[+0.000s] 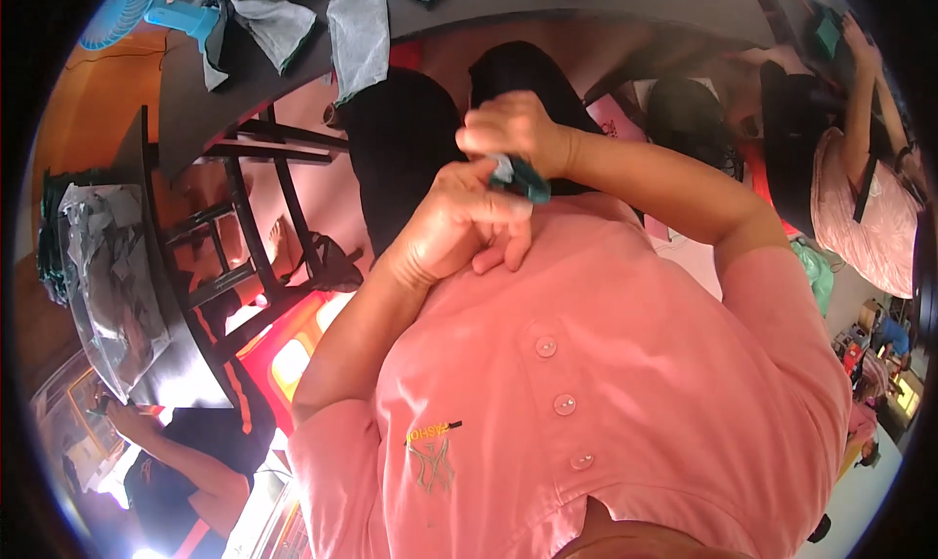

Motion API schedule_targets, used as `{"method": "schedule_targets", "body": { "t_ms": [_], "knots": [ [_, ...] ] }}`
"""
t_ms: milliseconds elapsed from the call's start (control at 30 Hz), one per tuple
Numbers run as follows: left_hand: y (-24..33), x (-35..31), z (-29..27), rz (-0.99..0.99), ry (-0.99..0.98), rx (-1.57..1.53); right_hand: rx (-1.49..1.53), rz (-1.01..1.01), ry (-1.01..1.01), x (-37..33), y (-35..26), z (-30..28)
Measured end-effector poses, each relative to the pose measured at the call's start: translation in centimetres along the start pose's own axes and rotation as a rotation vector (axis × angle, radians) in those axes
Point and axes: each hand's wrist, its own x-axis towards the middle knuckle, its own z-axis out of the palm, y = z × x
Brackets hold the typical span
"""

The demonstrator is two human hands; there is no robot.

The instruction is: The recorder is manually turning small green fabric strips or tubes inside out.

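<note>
Just in front of my pink shirt, both hands are raised close together. My left hand [454, 212] pinches a small dark green cloth piece [528, 184] with a pale grey patch, between thumb and index finger; its other fingers curl loosely. Right above it, my right hand [518, 127] is closed like a fist and smeared by motion. Its fingers are beside the pale end of the cloth, and what they hold, if anything, is hidden. Several grey cloth pieces [360, 33] with dark green undersides lie on the dark table [547, 10], some hanging over its edge.
A blue fan [184, 17] stands at the table's far left. On the left, a clear plastic bag of cloth [115, 285] rests on a dark surface, near a red plastic stool [283, 359]. Other people work at the right [865, 207] and lower left [191, 471].
</note>
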Motion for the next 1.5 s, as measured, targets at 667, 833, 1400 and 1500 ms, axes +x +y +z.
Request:
{"method": "schedule_targets", "body": {
  "t_ms": [667, 833, 1400, 1500],
  "knots": [
    [-2.0, 0.2, -2.1, 0.274, -0.434, -0.478, 0.208, 0.235, 0.193, 5.3, -6.4, -9.6],
    [-0.9, 0.1, -0.2, 0.214, -0.302, -0.366, 0.004, 0.122, 0.218, 4.7, -6.1, -8.9],
    [-1.4, 0.2, -1.9, 0.196, 0.129, -0.32, 1.198, 1.068, -0.36, 4.4, -8.4, -11.5],
    [-2.0, -0.4, -3.4, 0.186, -0.03, -0.465, 1.633, 0.445, -0.389, 7.7, -11.8, -13.1]
  ]
}}
